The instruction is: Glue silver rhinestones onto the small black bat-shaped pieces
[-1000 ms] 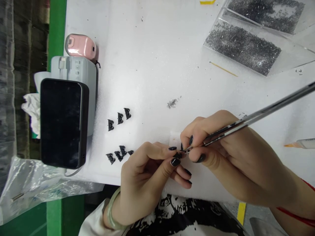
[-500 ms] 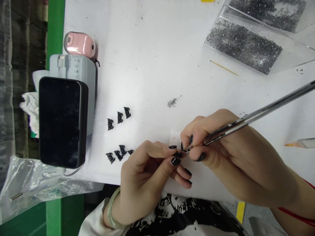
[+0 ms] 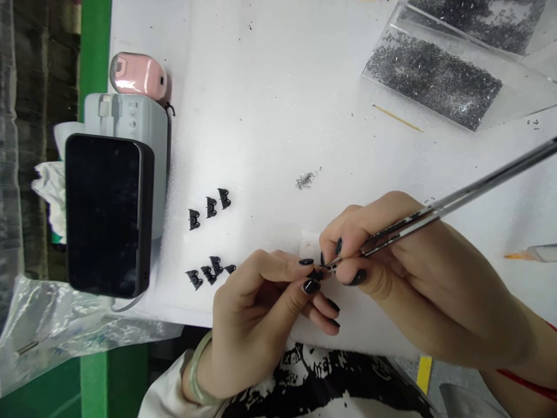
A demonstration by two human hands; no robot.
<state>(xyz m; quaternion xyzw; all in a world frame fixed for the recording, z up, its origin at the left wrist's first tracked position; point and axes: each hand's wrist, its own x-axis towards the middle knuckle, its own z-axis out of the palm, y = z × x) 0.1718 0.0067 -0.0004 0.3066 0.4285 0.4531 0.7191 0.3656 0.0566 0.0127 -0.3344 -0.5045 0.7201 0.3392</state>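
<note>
My left hand (image 3: 261, 313) pinches a tiny black part (image 3: 315, 274) between thumb and forefinger, near the table's front edge. My right hand (image 3: 404, 273) grips long metal tweezers (image 3: 456, 200) whose tips touch that black part. Left of my hands, small black clip-like parts lie on the white foam sheet (image 3: 270, 87): a row of three (image 3: 210, 208) and a lower cluster (image 3: 209, 271). A little heap of tiny metal bits (image 3: 305, 180) lies above my hands.
A dark phone (image 3: 107, 215) leans on a grey device (image 3: 130, 116) at the left, with a pink case (image 3: 137, 74) behind. Clear bags of fine metal pieces (image 3: 435, 78) sit at top right. A thin wooden stick (image 3: 398, 119) and an orange-tipped tube (image 3: 533, 253) lie at right.
Both hands keep the same hold, tweezers tips at the black part. The view has shifted slightly, so things sit a little further left.
</note>
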